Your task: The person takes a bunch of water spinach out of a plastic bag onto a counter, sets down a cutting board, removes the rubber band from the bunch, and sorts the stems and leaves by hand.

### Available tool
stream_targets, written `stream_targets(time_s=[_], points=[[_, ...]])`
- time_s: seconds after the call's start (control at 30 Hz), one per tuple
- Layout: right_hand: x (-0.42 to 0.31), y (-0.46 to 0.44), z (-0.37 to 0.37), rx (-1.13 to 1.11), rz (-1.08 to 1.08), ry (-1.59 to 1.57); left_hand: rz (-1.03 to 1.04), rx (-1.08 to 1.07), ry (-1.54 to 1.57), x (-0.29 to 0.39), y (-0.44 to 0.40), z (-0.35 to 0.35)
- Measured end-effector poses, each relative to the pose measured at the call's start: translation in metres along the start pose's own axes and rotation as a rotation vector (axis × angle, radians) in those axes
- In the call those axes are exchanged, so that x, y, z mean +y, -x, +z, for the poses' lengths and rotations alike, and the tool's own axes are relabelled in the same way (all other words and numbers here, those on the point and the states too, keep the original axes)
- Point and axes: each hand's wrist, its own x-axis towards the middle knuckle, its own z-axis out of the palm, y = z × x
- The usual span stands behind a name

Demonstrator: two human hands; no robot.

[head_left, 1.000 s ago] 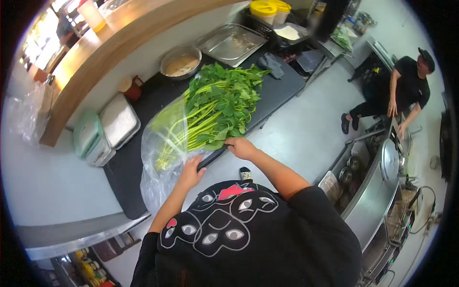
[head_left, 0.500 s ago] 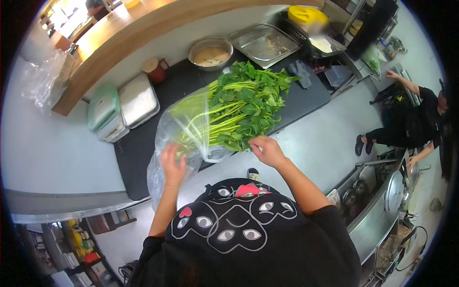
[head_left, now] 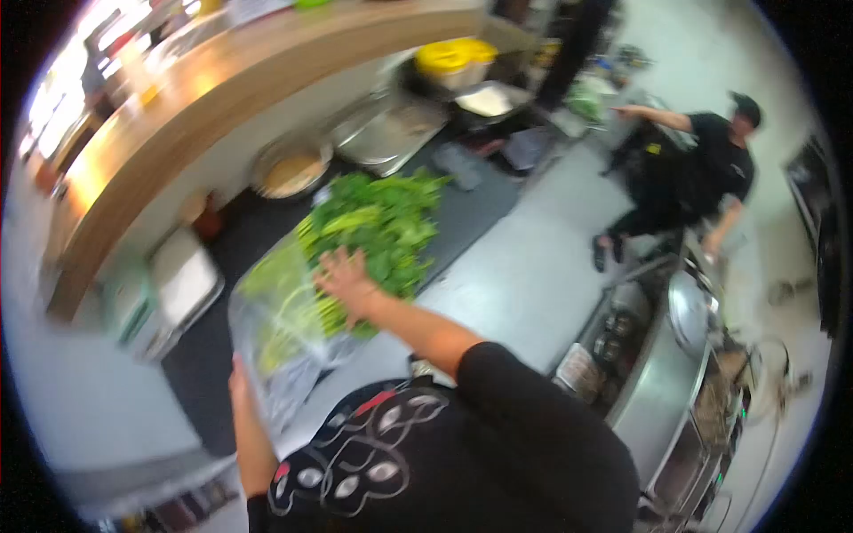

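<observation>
A big bunch of leafy greens [head_left: 386,218] with long pale stems lies on the dark counter. Its stem ends are inside a clear plastic bag [head_left: 289,386], and the leaves stick out at the far right. My right hand [head_left: 348,280] rests on the stems near the bag's mouth, fingers spread. At the bag's near left side is my left hand [head_left: 238,384], upright against the plastic. Its fingers are blurred and partly hidden, so their grip does not show.
Behind the greens stand a metal bowl [head_left: 291,169] and a steel tray [head_left: 386,133]. Lidded containers [head_left: 182,275] and a brown mug [head_left: 200,216] are at left. A grey cloth [head_left: 458,166] lies at right. A co-worker in black [head_left: 680,169] stands beyond the aisle.
My right hand has moved from the leaves' near edge onto the stems, its fingers spreading. My left hand has moved down to the bag's outer side. The whole view has swung right.
</observation>
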Motion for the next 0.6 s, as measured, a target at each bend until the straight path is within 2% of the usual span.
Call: stream_targets(time_s=[0.1, 0.17, 0.23, 0.33, 0.43, 0.47, 0.57, 0.6], points=[[0.007, 0.002, 0.012, 0.011, -0.014, -0.052, -0.015, -0.105, 0.025, -0.020, -0.010, -0.010], [0.006, 0.004, 0.014, 0.021, 0.006, -0.067, -0.015, 0.018, 0.071, -0.016, -0.011, -0.011], [0.007, 0.007, 0.013, 0.019, 0.033, -0.077, 0.050, 0.026, 0.044, -0.003, -0.005, -0.014], [0.011, 0.009, 0.024, 0.129, 0.064, -0.121, 0.124, 0.095, 0.012, 0.016, -0.007, -0.019], [0.020, 0.017, 0.023, 0.148, 0.043, -0.181, 0.204, 0.150, -0.221, 0.088, 0.032, -0.017], [0.023, 0.023, 0.018, 0.168, 0.056, -0.192, 0.244, 0.163, -0.324, 0.090, 0.025, -0.028], [0.036, 0.028, 0.017, 0.187, 0.080, -0.213, 0.219, 0.166, -0.384, 0.126, 0.031, -0.063], [0.040, 0.031, 0.017, 0.219, 0.084, -0.224, 0.289, 0.219, -0.330, 0.126, 0.029, -0.079]])
